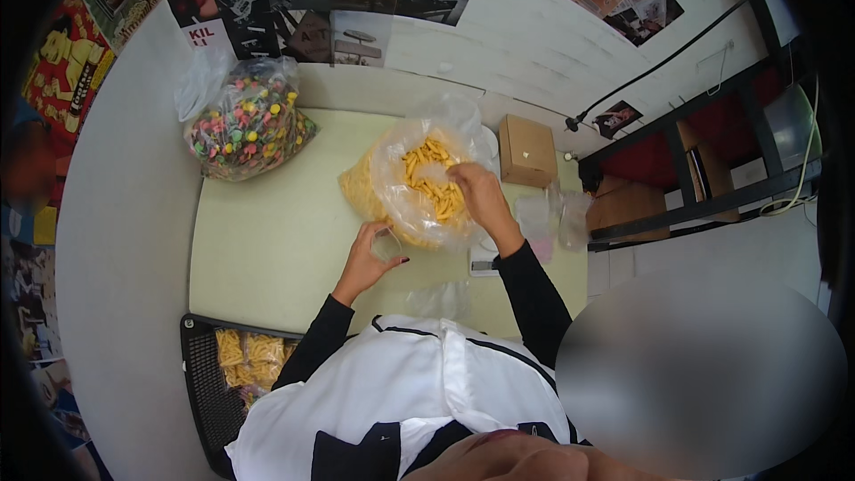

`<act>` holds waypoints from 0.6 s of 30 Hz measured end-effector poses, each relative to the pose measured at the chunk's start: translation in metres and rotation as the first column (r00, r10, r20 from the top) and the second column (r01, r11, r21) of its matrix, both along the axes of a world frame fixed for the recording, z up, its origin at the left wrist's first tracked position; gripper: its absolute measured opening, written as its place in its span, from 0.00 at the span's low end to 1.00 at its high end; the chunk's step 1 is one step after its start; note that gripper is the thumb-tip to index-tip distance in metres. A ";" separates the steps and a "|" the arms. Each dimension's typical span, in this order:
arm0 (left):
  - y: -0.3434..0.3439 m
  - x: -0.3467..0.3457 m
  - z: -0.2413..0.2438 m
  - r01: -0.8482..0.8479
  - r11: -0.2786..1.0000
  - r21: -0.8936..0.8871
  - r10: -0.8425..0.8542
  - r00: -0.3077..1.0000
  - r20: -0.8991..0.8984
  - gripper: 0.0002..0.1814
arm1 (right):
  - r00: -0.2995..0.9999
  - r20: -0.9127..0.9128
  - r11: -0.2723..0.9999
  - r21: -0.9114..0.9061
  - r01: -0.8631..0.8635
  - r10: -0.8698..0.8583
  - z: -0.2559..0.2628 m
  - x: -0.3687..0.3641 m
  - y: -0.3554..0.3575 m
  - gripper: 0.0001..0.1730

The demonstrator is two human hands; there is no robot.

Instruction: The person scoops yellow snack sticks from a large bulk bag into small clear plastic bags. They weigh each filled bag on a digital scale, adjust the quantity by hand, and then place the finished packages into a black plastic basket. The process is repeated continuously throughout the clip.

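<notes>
On the pale green table stands a large clear plastic bag of yellow stick-shaped snacks, its mouth open. My right hand is at the right side of that mouth, fingers bent around a whitish, translucent thing over the snacks; what exactly it is cannot be told. Beside the bag's lower left edge, my left hand holds a small clear plastic bag between curved thumb and fingers, its opening spread. Flat clear bags lie on the table close to my body.
A knotted bag of colourful round snacks stands at the back left. Rightward are a cardboard box, a partly covered scale and more clear bags. A black basket with filled packets is at lower left.
</notes>
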State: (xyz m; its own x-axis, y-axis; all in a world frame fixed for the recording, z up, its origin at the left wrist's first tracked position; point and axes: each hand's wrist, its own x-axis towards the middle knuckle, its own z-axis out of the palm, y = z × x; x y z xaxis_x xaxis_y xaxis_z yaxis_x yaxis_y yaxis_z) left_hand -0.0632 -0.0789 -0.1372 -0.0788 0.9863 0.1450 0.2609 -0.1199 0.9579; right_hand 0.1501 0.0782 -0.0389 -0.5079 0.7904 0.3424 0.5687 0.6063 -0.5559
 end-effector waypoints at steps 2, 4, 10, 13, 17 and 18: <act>-0.003 0.001 -0.003 0.004 1.000 0.006 -0.004 1.000 -0.003 0.38 | 0.999 -0.008 0.999 0.000 0.046 -0.046 -0.009 0.002 -0.004 0.08; -0.002 0.001 0.000 0.003 1.000 -0.015 -0.004 1.000 -0.016 0.39 | 0.999 -0.003 0.998 -0.039 0.042 -0.042 -0.004 -0.004 -0.008 0.08; 0.001 0.002 -0.001 -0.001 0.999 0.044 0.001 1.000 0.008 0.39 | 0.994 -0.056 0.994 -0.066 0.090 -0.093 -0.002 -0.010 -0.017 0.08; -0.001 0.002 0.002 0.022 0.999 -0.043 -0.021 0.999 0.027 0.39 | 0.995 -0.049 0.973 -0.222 0.069 -0.081 0.003 -0.009 -0.033 0.08; 0.003 0.006 -0.007 0.031 0.999 -0.016 -0.031 0.999 0.041 0.39 | 0.993 -0.037 0.988 -0.106 0.112 -0.116 -0.009 -0.003 -0.029 0.08; 0.005 0.007 -0.007 0.029 1.000 -0.009 -0.028 0.998 0.062 0.39 | 0.989 -0.052 0.989 -0.055 0.135 -0.138 -0.008 -0.007 -0.028 0.08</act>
